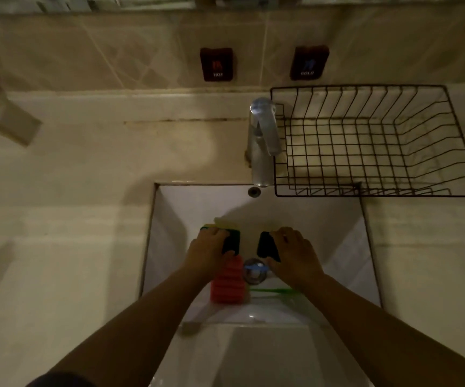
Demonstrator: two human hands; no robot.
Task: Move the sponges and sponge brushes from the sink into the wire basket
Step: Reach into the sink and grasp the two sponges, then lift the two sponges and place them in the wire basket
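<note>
From my head view I see both hands down in the white rectangular sink (pixel 169 219). My left hand (pixel 209 251) has its grip clamped on a dark green sponge (pixel 231 244), fingers over its far edge and thumb at its near edge; the sponge's long axis runs away from me toward the faucet. Just behind it, touching or nearly so, a yellow sponge (pixel 220 223) lies with its long axis across the sink, left to right.

My right hand (pixel 295 254) has its grip closed on a black sponge (pixel 266 247), fingers curled over its right side and thumb at its near end. Its long axis also runs roughly away from me, the far end tilted slightly left. The two dark sponges sit near each other, apart, on either side of the drain.

A ribbed red sponge (pixel 227 286) lies just beside the metal drain (pixel 255 270), partly under my left wrist, long axis pointing away from me. A green sponge brush handle (pixel 276 290) lies across the sink floor, left to right, passing under my right wrist; its head is hidden. A small blue piece lies across the drain; I cannot tell what it is.

The wire basket (pixel 449 113) stands on the counter (pixel 58 219) to the far right of the sink, just beside the chrome faucet (pixel 262 141), its near rail overhanging the sink's far right corner.
</note>
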